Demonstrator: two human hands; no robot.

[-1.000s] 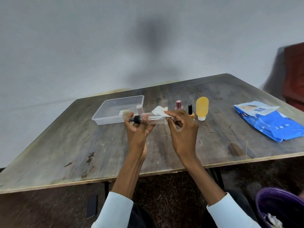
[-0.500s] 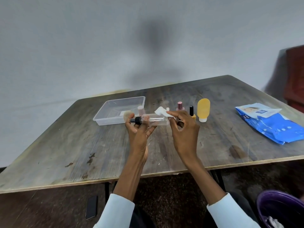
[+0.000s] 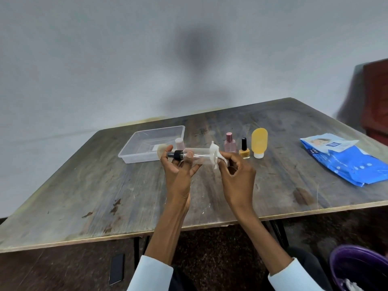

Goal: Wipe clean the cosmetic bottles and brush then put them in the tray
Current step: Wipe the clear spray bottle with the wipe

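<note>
My left hand (image 3: 178, 173) holds a clear bottle (image 3: 198, 155) with a black cap sideways above the table, fingers curled round its capped end. My right hand (image 3: 236, 175) pinches a white wipe (image 3: 215, 154) against the bottle's base. A clear plastic tray (image 3: 151, 133) sits behind my left hand. A brush head (image 3: 161, 150) and a pale pink cap (image 3: 179, 143) show behind my left fingers. To the right stand a pink bottle (image 3: 230, 143), a yellow nail polish bottle (image 3: 244, 150) with a black cap, and an upturned yellow tube (image 3: 259, 142).
A blue pack of wipes (image 3: 344, 160) lies at the table's right side. A purple bin (image 3: 357, 267) stands on the floor at lower right. A dark phone (image 3: 116, 271) lies on the floor under the table's front edge (image 3: 84, 240).
The wipe in my right hand has slid along the bottle to its base end. My left hand keeps the same hold.
</note>
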